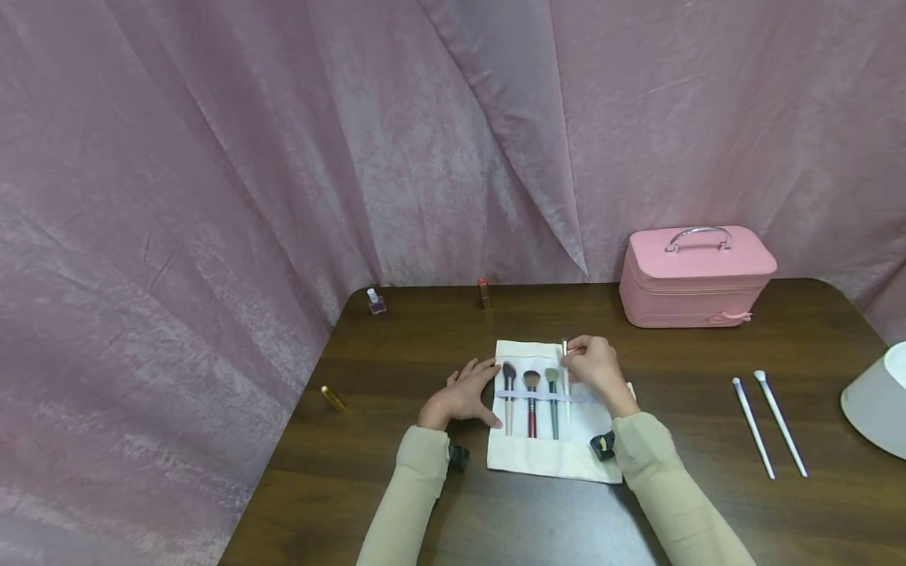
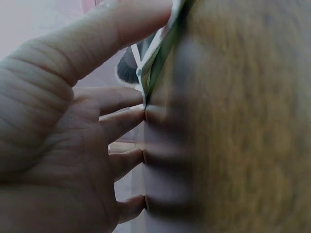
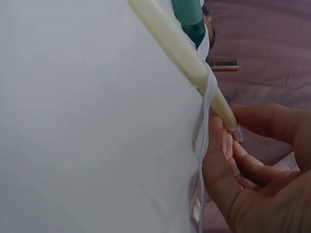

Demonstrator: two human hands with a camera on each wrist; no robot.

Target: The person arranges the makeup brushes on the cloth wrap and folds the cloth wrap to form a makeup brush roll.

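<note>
Looking down from the head, the right hand (image 1: 593, 366) pinches a cream-handled brush (image 1: 565, 377) under the elastic strap of a white brush roll (image 1: 548, 460); the left hand (image 1: 463, 395), fingers straight, presses the table beside the roll's edge. Left wrist: fingertips (image 2: 131, 119) spread against wood. Right wrist: thumb and fingers (image 3: 228, 141) clamp the brush near its ferrule.

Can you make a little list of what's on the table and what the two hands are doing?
Left hand: fingers flat on the table beside the white brush roll
Right hand: pinches the cream brush in the roll's band
In the roll: three more brushes
Loose: two white brushes on the right
Back: pink case, nail polish bottle
</note>
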